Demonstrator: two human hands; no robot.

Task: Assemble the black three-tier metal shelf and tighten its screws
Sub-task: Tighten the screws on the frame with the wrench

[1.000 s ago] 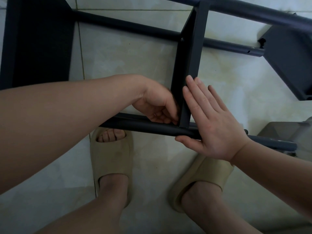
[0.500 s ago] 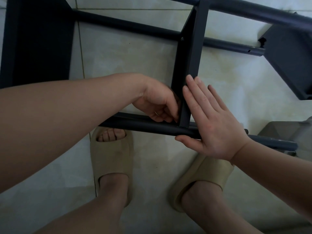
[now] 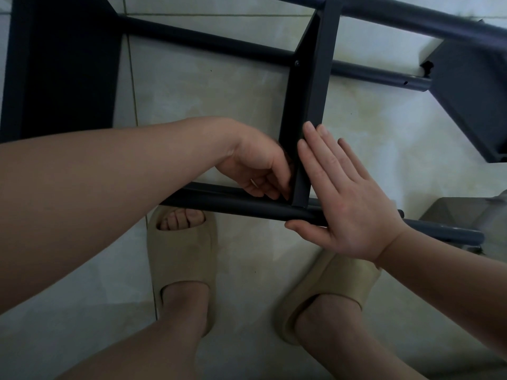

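The black metal shelf lies on its side on the tiled floor. Its middle tier panel (image 3: 310, 86) runs from the far pole (image 3: 205, 42) to the near pole (image 3: 233, 202). My left hand (image 3: 258, 165) sits at the inner corner where that panel meets the near pole. Its curled fingertips pinch a small part there, seemingly a screw, which is mostly hidden. My right hand (image 3: 348, 198) lies flat with straight fingers against the other side of the panel. Its thumb is under the near pole.
Another tier panel (image 3: 63, 64) stands at the left and a third (image 3: 472, 100) at the right. A further pole (image 3: 411, 20) crosses the top. My feet in beige slippers (image 3: 181, 256) stand just below the near pole. A grey object (image 3: 466, 215) lies at the right edge.
My left hand's fingers have shifted slightly at the joint, as if turning. My right hand and the shelf have stayed in place.
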